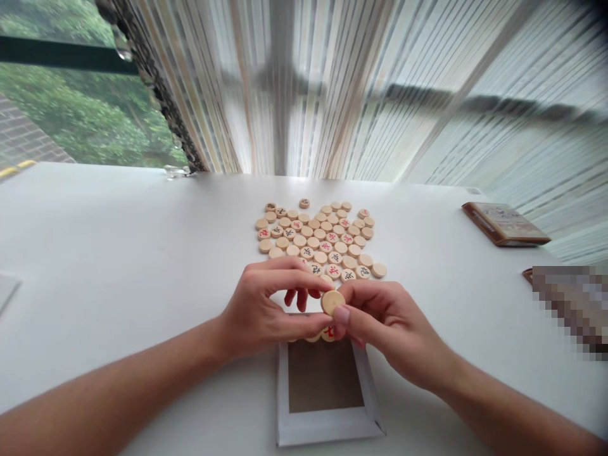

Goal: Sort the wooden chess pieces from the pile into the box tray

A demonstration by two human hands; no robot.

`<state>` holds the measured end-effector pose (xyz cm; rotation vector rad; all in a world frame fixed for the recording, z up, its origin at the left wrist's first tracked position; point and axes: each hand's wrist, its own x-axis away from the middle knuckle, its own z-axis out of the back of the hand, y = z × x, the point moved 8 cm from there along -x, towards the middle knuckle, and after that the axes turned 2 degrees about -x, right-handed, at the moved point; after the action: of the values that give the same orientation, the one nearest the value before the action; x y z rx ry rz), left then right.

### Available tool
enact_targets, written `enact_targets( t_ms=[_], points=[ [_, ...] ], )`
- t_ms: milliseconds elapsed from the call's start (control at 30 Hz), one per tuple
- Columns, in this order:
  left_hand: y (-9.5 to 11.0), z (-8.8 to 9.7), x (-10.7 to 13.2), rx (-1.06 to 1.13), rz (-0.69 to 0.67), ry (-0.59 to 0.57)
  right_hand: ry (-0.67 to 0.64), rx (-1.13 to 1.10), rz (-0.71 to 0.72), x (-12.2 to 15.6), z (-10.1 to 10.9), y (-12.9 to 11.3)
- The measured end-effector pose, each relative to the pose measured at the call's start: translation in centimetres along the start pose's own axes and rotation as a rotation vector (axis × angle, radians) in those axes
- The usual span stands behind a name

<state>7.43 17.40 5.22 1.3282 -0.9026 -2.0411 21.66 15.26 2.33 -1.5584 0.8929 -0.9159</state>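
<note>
A round wooden Chinese chess piece (pixel 332 302), its blank side showing, is held above the box between both hands. My left hand (pixel 268 304) grips it at the upper and lower edges with index finger and thumb, the other fingers curled loosely. My right hand (pixel 389 316) pinches its right side, thumb on the face. Below them lies an open white shallow box (pixel 327 428) with a brown inside. Along its far end sit a few pieces, one red-marked (pixel 327 334), partly hidden by my hands. Beyond, many loose chess pieces (pixel 313 242) lie spread, some blank, others with red or black characters.
The white table (pixel 118 266) reaches back to a striped string curtain (pixel 304 95) and a window. A brown flat box (pixel 506 225) lies at the right, with a blurred-out item (pixel 572 304) nearer. A pale flat edge (pixel 7 291) shows at far left.
</note>
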Motion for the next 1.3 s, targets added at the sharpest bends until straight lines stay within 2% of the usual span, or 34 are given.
enact_targets(
  t_ms=[233, 467, 900, 1133, 1300],
  points=[
    [0.8, -0.4, 0.2, -0.051, -0.064, 0.0, 0.043, 0.055, -0.062, 0.1, 0.3, 0.5],
    [1.1, -0.4, 0.3, -0.05, -0.07, -0.009, 0.024, 0.159, 0.038, 0.3, 0.1, -0.5],
    [1.1, -0.4, 0.2, -0.031, -0.058, -0.031, -0.021, 0.237, 0.085, 0.3, 0.0, -0.7],
    [0.6, -0.5, 0.0, -0.018, -0.019, -0.058, -0.01, 0.532, 0.262, 0.6, 0.4, -1.5],
    [0.5, 0.0, 0.1, -0.024, -0.038, -0.03, -0.03, 0.598, 0.362, 0.8, 0.4, -2.5]
  ],
)
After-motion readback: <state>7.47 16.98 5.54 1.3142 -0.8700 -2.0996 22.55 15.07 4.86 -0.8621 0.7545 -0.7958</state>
